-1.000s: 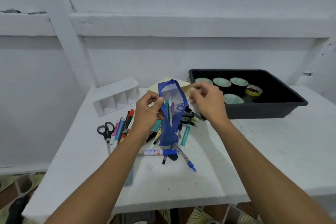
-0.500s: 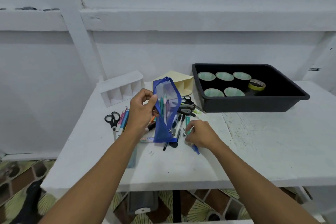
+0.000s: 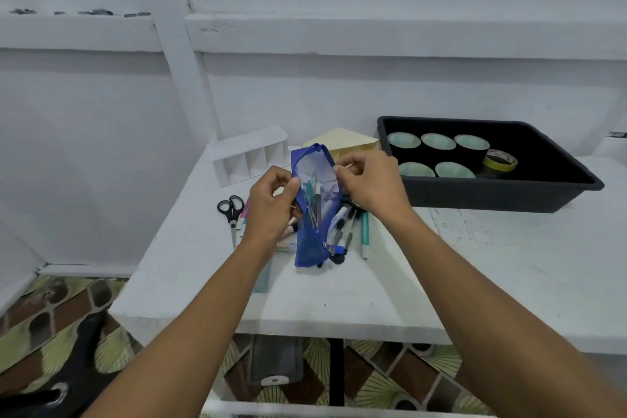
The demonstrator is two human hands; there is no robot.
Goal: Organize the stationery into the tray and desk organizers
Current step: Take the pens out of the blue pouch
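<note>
A blue mesh pencil pouch [image 3: 314, 241] stands upright over the pile of pens and markers [image 3: 349, 227] on the white table [image 3: 475, 265]. Its zip is open and several pens stick up inside. My left hand [image 3: 271, 210] pinches the pouch's left rim. My right hand [image 3: 369, 183] pinches the right rim near the top. A black tray [image 3: 549, 193] with several green-lined cups [image 3: 437, 141] stands at the right. A white compartment organizer [image 3: 249, 158] lies at the back left.
Black-handled scissors [image 3: 231, 210] lie left of the pile. A yellow tape roll [image 3: 500, 159] sits in the tray. A cream paper piece [image 3: 342, 142] lies behind the pouch. A wall runs close behind the table. Patterned floor shows below the table's front edge.
My right hand rose from the pens on the table back to the pouch's top right rim. My left hand kept hold of the pouch.
</note>
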